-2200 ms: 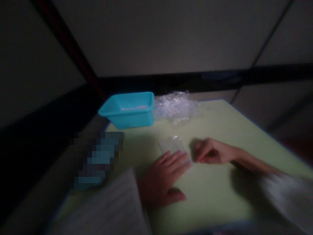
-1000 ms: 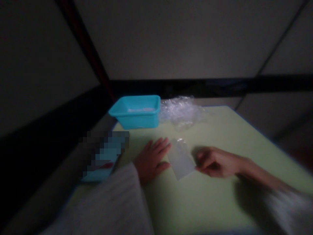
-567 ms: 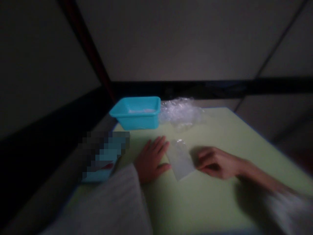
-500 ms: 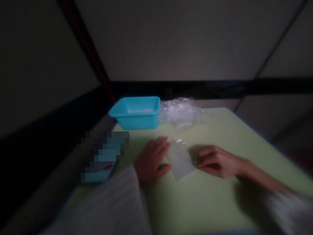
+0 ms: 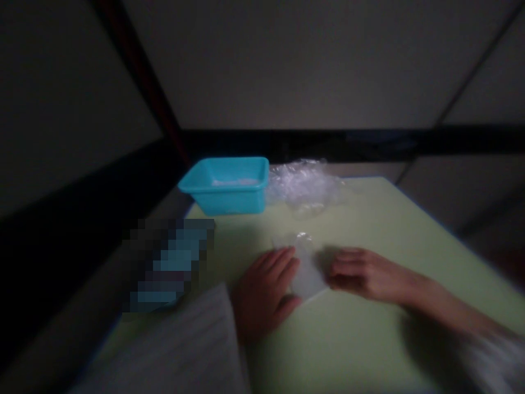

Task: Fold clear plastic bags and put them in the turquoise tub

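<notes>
A small clear plastic bag lies flat on the pale green table. My left hand rests palm down with fingers stretched out, overlapping the bag's left edge. My right hand lies at the bag's right edge, fingers extended and close together, touching it. Neither hand grips anything that I can see. The scene is dim and blurred.
A turquoise plastic tub with something pale inside stands at the table's far left. A heap of crumpled clear plastic bags lies right of it. A blurred-out blue object sits at the left edge. Dark frame bars run behind the table.
My left hand slid right and toward me onto the bag's left side. My right hand's fingers uncurled and flattened at the bag's right edge. The bag stayed in place.
</notes>
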A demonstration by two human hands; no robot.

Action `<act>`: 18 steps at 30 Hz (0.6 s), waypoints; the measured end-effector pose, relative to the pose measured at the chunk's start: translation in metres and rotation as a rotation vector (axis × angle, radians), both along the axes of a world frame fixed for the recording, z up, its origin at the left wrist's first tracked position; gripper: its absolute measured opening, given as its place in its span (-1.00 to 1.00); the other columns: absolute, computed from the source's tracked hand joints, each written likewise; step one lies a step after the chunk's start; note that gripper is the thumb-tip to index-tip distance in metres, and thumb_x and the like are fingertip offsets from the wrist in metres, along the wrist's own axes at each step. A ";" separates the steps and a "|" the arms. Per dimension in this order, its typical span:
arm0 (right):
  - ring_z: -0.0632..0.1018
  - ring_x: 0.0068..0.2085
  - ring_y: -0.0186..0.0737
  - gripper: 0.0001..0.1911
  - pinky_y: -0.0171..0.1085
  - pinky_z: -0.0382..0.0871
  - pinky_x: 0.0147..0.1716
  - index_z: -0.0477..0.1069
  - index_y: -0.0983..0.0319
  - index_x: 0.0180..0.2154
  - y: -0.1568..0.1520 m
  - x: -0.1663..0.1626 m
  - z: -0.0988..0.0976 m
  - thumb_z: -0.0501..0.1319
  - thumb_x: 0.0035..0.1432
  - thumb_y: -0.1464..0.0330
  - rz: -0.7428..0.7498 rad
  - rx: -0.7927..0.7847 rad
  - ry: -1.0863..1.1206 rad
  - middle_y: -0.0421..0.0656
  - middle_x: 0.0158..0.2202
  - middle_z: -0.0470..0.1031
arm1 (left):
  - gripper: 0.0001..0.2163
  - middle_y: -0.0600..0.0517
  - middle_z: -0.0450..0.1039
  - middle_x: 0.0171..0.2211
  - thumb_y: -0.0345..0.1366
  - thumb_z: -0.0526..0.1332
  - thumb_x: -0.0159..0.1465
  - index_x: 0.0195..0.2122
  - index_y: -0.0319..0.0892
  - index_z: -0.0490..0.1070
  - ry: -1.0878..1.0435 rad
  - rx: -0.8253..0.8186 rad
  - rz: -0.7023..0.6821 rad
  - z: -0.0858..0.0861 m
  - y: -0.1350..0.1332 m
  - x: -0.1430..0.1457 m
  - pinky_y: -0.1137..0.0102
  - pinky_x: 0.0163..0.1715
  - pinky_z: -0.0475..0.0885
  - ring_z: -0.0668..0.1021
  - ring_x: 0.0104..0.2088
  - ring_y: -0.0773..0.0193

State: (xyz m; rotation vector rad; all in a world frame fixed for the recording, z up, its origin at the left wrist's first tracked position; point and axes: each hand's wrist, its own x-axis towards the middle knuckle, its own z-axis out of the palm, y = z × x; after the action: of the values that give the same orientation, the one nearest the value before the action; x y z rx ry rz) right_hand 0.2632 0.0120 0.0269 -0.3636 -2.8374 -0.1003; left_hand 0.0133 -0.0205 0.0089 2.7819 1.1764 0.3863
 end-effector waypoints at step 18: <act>0.36 -0.42 -0.30 -0.69 -0.24 0.22 -0.41 0.40 0.27 -0.43 -0.007 -0.004 -0.003 -0.03 0.30 0.49 0.000 0.105 -0.038 -0.18 -0.49 0.39 | -0.53 -0.23 0.21 0.19 -0.20 0.21 0.19 0.09 -0.30 0.26 0.011 -0.036 0.016 -0.001 0.000 0.000 0.09 0.16 0.18 0.25 0.20 0.00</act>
State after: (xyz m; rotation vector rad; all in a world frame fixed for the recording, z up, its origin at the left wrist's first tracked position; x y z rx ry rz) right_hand 0.2590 0.0054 0.0234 -0.3429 -2.8547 -0.2578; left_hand 0.0133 -0.0209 0.0083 2.7501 1.1961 0.3479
